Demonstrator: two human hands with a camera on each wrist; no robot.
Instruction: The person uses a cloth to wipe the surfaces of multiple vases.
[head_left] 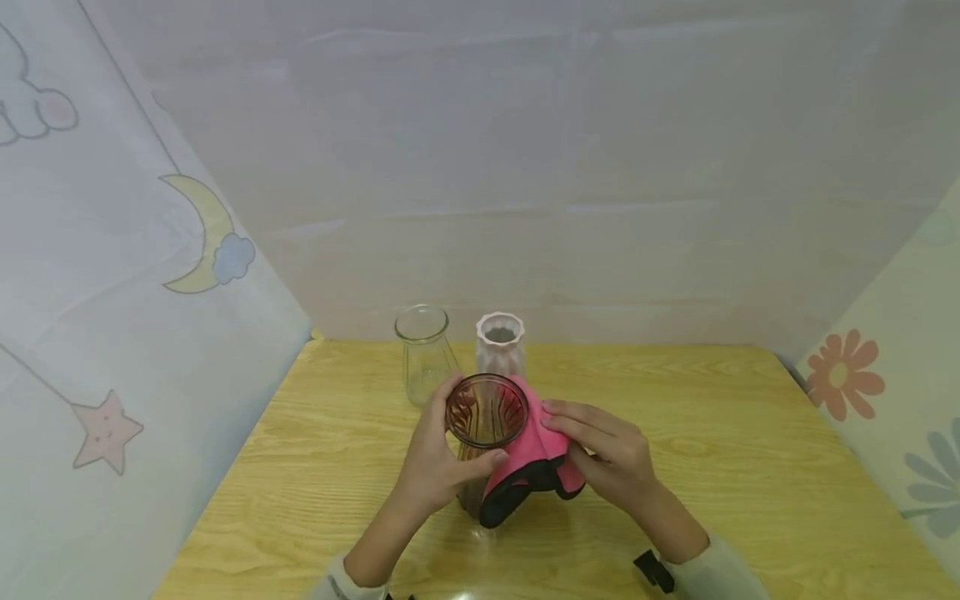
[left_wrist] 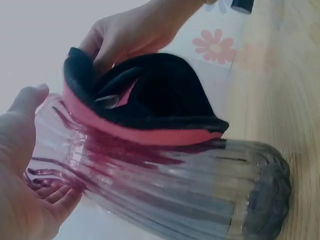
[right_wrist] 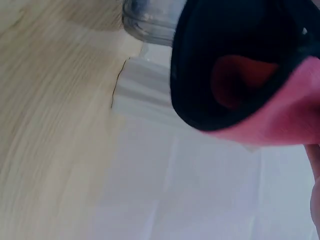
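Observation:
A ribbed, smoky-brown glass vase (left_wrist: 190, 187) stands near the middle of the table in the head view. My left hand (head_left: 431, 467) grips it just below the rim, thumb on the near side. A pink cloth with black edging and a black underside (head_left: 531, 440) lies against the vase's right side. My right hand (head_left: 611, 454) holds this cloth from the right, its fingers spread over the pink face. In the left wrist view the cloth bulges into a fold along the vase's wall. The right wrist view shows mostly the cloth's black-edged opening (right_wrist: 240, 120); the right fingertips are hidden there.
Behind the held vase stand a clear glass vase (head_left: 423, 367) on the left and a pale pinkish-white fluted vase (head_left: 501, 354). The wooden table (head_left: 712, 433) is bordered by pale hanging sheets (head_left: 570, 167) at the back and sides.

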